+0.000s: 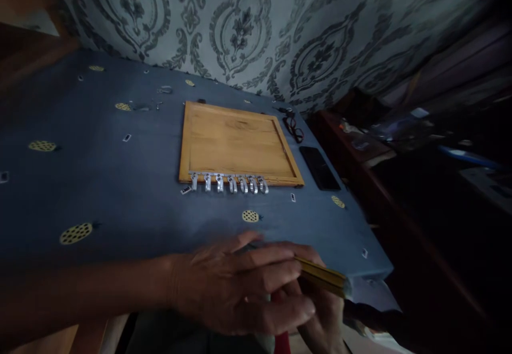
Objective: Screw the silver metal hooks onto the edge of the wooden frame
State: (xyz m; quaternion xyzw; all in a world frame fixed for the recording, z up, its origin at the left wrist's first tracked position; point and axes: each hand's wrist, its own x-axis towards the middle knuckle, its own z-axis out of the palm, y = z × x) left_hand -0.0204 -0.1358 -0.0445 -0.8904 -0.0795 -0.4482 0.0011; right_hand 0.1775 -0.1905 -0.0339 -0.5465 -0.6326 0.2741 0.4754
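At the table's near edge, my left hand (236,287) reaches across my right hand (324,311), its fingers stretched out and slightly blurred. My right hand is closed around a yellow bar with a dark lengthwise stripe (322,276); its exact kind I cannot make out. The left fingertips lie against the bar's near end and cover part of the right hand. Beyond both hands, a framed wooden panel (238,141) lies flat on the table. Several silver metal hinges or clips (232,183) sit in a row along its front edge.
A black phone (319,167) lies right of the panel, with dark-rimmed glasses (294,129) behind it. Small metal pieces (158,105) are at the back left. A blue pineapple-print cloth (132,183) covers the table. A dark cluttered shelf (372,151) stands at the right.
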